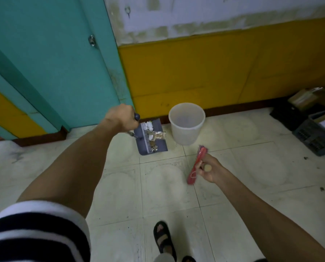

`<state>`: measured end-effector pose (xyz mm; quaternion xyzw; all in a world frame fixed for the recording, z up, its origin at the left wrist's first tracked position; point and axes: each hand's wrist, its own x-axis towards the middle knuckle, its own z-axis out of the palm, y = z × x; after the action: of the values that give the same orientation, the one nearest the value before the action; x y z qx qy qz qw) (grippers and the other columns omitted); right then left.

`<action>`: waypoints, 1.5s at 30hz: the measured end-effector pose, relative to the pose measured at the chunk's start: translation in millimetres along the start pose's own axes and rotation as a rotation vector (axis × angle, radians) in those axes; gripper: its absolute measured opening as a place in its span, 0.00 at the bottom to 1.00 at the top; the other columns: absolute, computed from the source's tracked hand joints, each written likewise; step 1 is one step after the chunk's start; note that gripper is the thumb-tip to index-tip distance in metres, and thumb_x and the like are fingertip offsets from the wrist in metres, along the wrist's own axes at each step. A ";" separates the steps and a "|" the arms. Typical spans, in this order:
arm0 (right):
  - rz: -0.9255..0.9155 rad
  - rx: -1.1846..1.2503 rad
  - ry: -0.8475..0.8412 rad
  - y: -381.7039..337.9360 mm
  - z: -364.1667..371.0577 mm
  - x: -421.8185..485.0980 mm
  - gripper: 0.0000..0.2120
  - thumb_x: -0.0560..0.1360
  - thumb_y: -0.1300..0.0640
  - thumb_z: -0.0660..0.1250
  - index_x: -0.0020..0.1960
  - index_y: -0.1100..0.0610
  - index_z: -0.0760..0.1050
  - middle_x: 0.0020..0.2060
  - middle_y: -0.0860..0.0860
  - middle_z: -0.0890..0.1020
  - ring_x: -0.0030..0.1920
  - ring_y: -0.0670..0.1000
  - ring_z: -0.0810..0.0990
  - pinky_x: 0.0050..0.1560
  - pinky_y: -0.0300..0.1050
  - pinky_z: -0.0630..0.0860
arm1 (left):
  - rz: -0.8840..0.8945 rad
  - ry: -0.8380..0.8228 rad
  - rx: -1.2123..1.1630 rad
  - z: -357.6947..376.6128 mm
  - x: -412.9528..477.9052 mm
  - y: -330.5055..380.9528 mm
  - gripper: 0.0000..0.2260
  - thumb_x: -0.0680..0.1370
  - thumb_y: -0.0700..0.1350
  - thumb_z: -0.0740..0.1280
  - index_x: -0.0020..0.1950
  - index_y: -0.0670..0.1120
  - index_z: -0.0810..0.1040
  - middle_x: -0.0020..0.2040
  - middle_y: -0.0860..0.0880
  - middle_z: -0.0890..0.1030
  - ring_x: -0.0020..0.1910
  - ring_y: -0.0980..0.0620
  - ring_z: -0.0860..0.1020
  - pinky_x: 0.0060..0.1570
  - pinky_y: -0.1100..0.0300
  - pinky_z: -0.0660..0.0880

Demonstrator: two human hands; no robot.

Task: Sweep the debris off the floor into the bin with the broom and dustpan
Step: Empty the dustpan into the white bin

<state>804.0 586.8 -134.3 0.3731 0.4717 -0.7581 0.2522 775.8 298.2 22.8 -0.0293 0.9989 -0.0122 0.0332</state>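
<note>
My left hand (pixel 121 117) grips the top of the long handle of a grey-blue dustpan (pixel 158 146). The pan hangs or rests just left of the bin. It holds crumpled white paper and brownish wrapper scraps (pixel 155 134). The white plastic bin (pixel 186 122) stands upright against the yellow wall and looks empty inside. My right hand (pixel 211 170) holds the wooden handle end of a broom with a red-pink head (pixel 196 166). The broom head sits on the tiles below and to the right of the dustpan.
A teal door (pixel 54 63) stands at the left, and the yellow wall (pixel 224 72) runs behind the bin. Cardboard boxes and a dark crate (pixel 312 137) sit at the right with a cable. My sandalled foot (pixel 164 240) is near the bottom. Small specks dot the pale tiles.
</note>
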 end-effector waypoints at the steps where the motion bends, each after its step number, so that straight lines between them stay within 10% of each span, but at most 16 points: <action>1: -0.012 0.007 0.008 -7.5 5.8 5.2 0.10 0.77 0.69 0.53 0.42 0.57 0.66 0.30 0.52 0.66 0.15 0.44 0.67 0.15 0.32 0.66 | 0.028 0.015 0.020 -4.3 12.9 1.1 0.16 0.76 0.50 0.62 0.32 0.43 0.73 0.30 0.43 0.72 0.32 0.41 0.74 0.33 0.57 0.71; 7: -0.109 -0.036 0.003 -48.3 40.8 34.9 0.09 0.76 0.67 0.55 0.41 0.56 0.67 0.19 0.50 0.71 0.16 0.45 0.69 0.15 0.35 0.64 | 0.169 0.041 0.105 -17.3 92.2 4.0 0.17 0.74 0.50 0.63 0.28 0.44 0.69 0.27 0.45 0.70 0.31 0.42 0.73 0.33 0.58 0.71; 20: -0.197 0.066 -0.037 -155.0 92.4 80.3 0.10 0.76 0.70 0.55 0.44 0.58 0.70 0.34 0.53 0.73 0.18 0.44 0.74 0.17 0.34 0.68 | 0.444 0.068 0.311 -17.2 234.6 69.2 0.13 0.75 0.50 0.62 0.34 0.45 0.72 0.39 0.41 0.82 0.38 0.41 0.80 0.37 0.57 0.73; 25: -0.155 0.199 -0.042 -204.6 91.6 118.8 0.09 0.78 0.68 0.57 0.47 0.59 0.74 0.32 0.52 0.77 0.16 0.42 0.74 0.16 0.33 0.68 | 0.650 -0.070 0.491 3.0 265.9 123.6 0.10 0.74 0.51 0.63 0.40 0.46 0.78 0.43 0.44 0.83 0.42 0.43 0.81 0.37 0.57 0.73; 30: -0.118 0.192 -0.002 -246.9 90.1 151.3 0.10 0.75 0.70 0.58 0.48 0.60 0.75 0.37 0.54 0.75 0.17 0.43 0.71 0.17 0.33 0.66 | 0.773 -0.265 0.620 25.1 278.1 168.5 0.17 0.76 0.46 0.64 0.31 0.45 0.61 0.28 0.50 0.67 0.36 0.46 0.78 0.33 0.60 0.71; 34: -0.101 0.140 -0.005 -258.4 85.1 155.5 0.09 0.76 0.69 0.57 0.45 0.59 0.74 0.34 0.52 0.74 0.16 0.41 0.71 0.17 0.32 0.67 | 0.884 -0.393 0.695 50.7 276.6 190.8 0.07 0.76 0.46 0.65 0.47 0.43 0.79 0.42 0.46 0.81 0.43 0.46 0.80 0.44 0.55 0.77; 45: -0.167 0.073 0.029 -292.0 91.6 165.8 0.17 0.78 0.64 0.63 0.65 0.68 0.72 0.49 0.62 0.80 0.42 0.56 0.81 0.34 0.43 0.79 | 0.944 -0.223 0.721 25.2 336.3 174.4 0.17 0.73 0.42 0.65 0.28 0.47 0.60 0.25 0.51 0.60 0.27 0.50 0.68 0.31 0.61 0.65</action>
<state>460.9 623.9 -88.3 0.3521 0.4769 -0.7877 0.1674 432.4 451.8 -28.9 0.4290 0.8276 -0.3307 0.1472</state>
